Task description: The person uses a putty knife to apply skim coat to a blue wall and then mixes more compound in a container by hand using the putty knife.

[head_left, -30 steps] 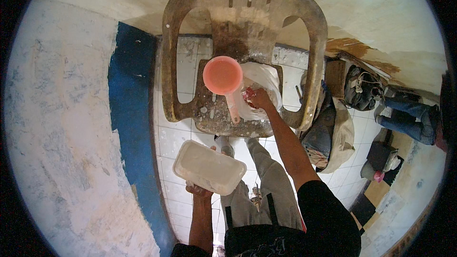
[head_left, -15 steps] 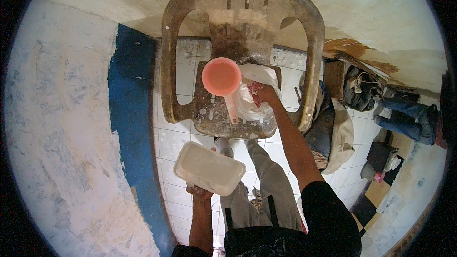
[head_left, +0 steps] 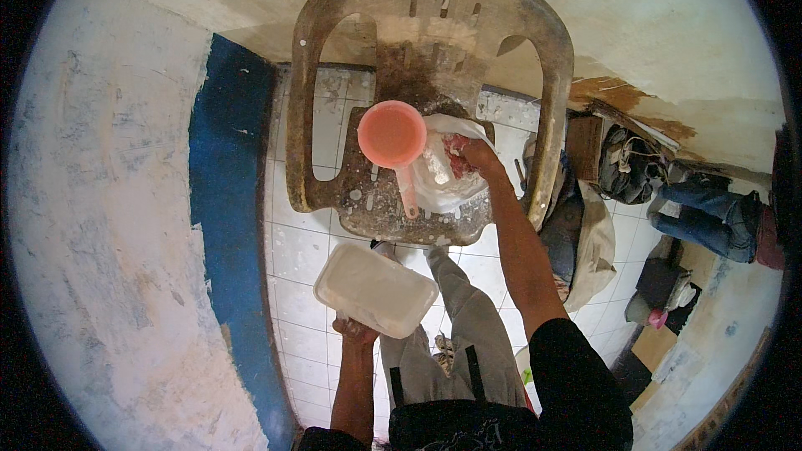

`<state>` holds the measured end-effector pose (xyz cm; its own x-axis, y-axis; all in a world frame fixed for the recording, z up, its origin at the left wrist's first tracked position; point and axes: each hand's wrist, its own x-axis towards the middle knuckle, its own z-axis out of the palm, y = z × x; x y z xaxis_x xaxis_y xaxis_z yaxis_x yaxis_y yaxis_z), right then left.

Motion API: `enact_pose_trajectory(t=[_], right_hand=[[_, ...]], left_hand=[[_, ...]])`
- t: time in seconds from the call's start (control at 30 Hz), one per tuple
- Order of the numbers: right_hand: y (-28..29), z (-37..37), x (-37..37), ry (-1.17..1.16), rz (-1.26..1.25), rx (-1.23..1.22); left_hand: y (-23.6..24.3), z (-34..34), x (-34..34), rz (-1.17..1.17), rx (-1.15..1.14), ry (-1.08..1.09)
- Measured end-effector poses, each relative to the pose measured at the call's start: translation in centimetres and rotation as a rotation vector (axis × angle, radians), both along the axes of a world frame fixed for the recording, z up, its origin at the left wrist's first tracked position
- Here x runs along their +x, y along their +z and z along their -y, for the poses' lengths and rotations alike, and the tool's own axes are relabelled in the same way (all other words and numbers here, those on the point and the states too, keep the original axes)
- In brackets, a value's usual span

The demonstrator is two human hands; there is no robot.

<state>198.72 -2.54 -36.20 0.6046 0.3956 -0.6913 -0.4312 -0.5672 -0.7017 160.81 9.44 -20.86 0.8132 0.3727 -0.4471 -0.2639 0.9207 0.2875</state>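
Observation:
In my left hand is an off-white rectangular plastic container with rounded corners, held at its lower left in front of the chair. My right hand reaches into a white plastic bag on the seat of a grimy plastic chair; its fingers are curled at a red, crumpled patch inside, and what they grip is unclear. White material shows in the bag. Just left of it a pink dipper, its handle toward me, rests on the seat, its bowl filled with pinkish shadow or contents I cannot make out.
A patchy white wall with a blue band runs along my left. At right lie cloth sacks, a cardboard box, a dark bag, jeans and dark items on the white tiled floor.
My right hand has shifted up and to the right within the bag, exposing more white material. My left hand and container have moved slightly right as the view shifted.

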Motion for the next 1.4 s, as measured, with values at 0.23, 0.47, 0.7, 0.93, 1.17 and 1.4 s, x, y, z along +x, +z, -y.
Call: enact_pose_trajectory(t=[0.23,0.47,0.7,0.93,1.17,1.4], right_hand=[[0.1,0.4,0.3,-0.230,-0.369,0.186],[-2.1,2.2,-1.8,-0.278,-0.273,0.222],[-0.8,0.1,-6.3,-0.268,-0.019,0.070],[-1.6,1.4,-6.6,-0.077,0.224,0.059],[3.1,1.4,-2.9,-0.283,-0.147,0.156],[1.6,1.4,-3.0,-0.330,-0.164,0.186]], left_hand=[[-1.8,-0.5,0.2,-0.021,-0.057,0.013],[-4.9,-1.6,2.6,0.036,-0.043,-0.060],[-6.9,-2.4,3.9,0.019,-0.098,0.018],[-7.0,-2.9,4.4,0.119,-0.147,0.013],[-7.2,-3.1,5.7,0.016,-0.077,-0.026],[-8.7,-3.2,6.2,-0.081,-0.084,-0.034]])
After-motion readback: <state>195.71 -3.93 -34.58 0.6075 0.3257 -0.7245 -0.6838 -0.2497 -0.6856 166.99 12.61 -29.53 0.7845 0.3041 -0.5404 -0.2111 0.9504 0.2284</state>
